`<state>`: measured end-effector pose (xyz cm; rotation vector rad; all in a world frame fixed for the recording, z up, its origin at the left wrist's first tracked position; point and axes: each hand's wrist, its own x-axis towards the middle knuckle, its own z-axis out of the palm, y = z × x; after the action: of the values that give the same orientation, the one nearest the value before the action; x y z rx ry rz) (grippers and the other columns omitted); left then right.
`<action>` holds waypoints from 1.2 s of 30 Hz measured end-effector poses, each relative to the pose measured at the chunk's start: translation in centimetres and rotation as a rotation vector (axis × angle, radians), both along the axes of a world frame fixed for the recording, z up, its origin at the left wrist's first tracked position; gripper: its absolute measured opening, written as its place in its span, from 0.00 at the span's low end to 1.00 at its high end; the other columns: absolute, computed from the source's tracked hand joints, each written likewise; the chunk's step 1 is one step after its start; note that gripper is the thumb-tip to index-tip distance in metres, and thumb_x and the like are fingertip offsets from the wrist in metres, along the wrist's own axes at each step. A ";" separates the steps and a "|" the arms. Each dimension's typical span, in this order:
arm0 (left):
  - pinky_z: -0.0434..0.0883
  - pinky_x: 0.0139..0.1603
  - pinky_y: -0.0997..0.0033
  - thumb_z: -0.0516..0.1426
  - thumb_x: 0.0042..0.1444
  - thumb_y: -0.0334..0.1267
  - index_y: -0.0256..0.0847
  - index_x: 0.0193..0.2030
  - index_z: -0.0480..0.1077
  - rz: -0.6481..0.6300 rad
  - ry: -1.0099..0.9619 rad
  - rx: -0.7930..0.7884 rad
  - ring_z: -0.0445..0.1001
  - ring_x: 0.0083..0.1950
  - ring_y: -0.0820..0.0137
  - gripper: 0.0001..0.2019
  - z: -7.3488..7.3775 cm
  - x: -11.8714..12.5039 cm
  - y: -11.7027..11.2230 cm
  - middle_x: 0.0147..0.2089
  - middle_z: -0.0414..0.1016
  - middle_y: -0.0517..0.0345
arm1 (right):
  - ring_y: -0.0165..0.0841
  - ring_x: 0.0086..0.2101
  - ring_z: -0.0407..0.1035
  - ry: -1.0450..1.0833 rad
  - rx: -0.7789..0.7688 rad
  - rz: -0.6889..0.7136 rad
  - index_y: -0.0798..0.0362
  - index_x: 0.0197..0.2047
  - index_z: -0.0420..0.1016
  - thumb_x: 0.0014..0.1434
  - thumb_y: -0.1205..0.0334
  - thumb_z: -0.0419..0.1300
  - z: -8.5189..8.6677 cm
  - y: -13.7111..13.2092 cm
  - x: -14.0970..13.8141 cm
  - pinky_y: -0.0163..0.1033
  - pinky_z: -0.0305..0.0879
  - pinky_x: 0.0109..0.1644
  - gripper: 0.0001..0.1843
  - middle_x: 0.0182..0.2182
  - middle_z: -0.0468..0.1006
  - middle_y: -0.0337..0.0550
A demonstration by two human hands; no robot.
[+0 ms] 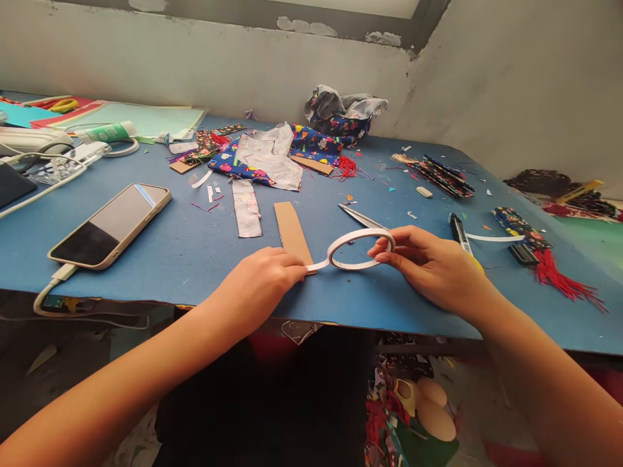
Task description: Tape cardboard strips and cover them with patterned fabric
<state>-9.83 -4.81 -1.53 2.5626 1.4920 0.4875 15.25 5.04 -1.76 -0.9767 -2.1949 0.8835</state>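
My right hand (423,263) pinches the right side of a narrow roll of white tape (335,250), holding it tilted above the blue table. A short tail of tape runs left from the roll to my left hand (270,275), whose closed fingers press its end at the near end of a brown cardboard strip (292,230). The strip lies flat, and my left fingers partly cover its near edge. Just behind the roll are scissors (364,217) with their blades pointing left; their handles are hidden by my right hand. A pale fabric strip (246,209) lies left of the cardboard.
A phone (109,224) with a charging cable lies at left. Patterned fabric pieces (272,155) and red tassels are heaped at the back. A black marker (458,232) and a tasselled bookmark (523,233) lie at right. The table's front edge (341,324) runs below my hands.
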 end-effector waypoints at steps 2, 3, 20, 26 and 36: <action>0.70 0.47 0.65 0.48 0.61 0.26 0.36 0.44 0.73 -0.004 0.034 -0.021 0.73 0.46 0.62 0.13 0.2 0.1 0.0 0.45 0.77 0.50 | 0.36 0.34 0.76 -0.007 0.010 0.005 0.49 0.37 0.69 0.57 0.52 0.60 0.2 0.0 0.0 0.40 0.73 0.40 0.10 0.32 0.78 0.39; 0.70 0.47 0.65 0.48 0.61 0.26 0.36 0.45 0.73 -0.007 0.044 -0.031 0.73 0.46 0.62 0.14 0.3 0.1 -0.1 0.46 0.76 0.49 | 0.36 0.34 0.76 -0.010 0.008 0.006 0.49 0.37 0.69 0.57 0.52 0.60 0.3 0.0 0.1 0.40 0.74 0.41 0.10 0.32 0.78 0.39; 0.70 0.44 0.70 0.54 0.59 0.28 0.37 0.45 0.71 0.105 -0.190 -0.043 0.74 0.43 0.66 0.10 -0.5 -0.3 -0.2 0.42 0.76 0.54 | 0.35 0.33 0.76 -0.027 0.027 0.005 0.49 0.38 0.70 0.57 0.51 0.60 0.3 -0.4 0.4 0.38 0.74 0.40 0.11 0.32 0.78 0.39; 0.70 0.45 0.68 0.53 0.60 0.29 0.37 0.46 0.71 0.102 -0.183 -0.047 0.74 0.44 0.65 0.10 -0.7 -0.3 -0.3 0.43 0.76 0.52 | 0.33 0.33 0.76 -0.026 0.012 -0.004 0.48 0.39 0.69 0.58 0.54 0.60 0.4 -0.5 0.6 0.36 0.74 0.40 0.09 0.33 0.79 0.38; 0.70 0.46 0.69 0.51 0.61 0.30 0.39 0.44 0.71 0.103 -0.178 -0.053 0.74 0.45 0.67 0.10 -0.7 -0.4 -0.3 0.44 0.76 0.53 | 0.35 0.33 0.76 -0.016 -0.001 -0.047 0.48 0.38 0.70 0.57 0.52 0.60 -0.4 -1.2 1.2 0.39 0.74 0.41 0.10 0.33 0.78 0.40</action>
<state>-10.19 -5.07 -2.28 2.3427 1.5572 0.6606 16.49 3.82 -2.13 -1.0347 -2.1766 0.8576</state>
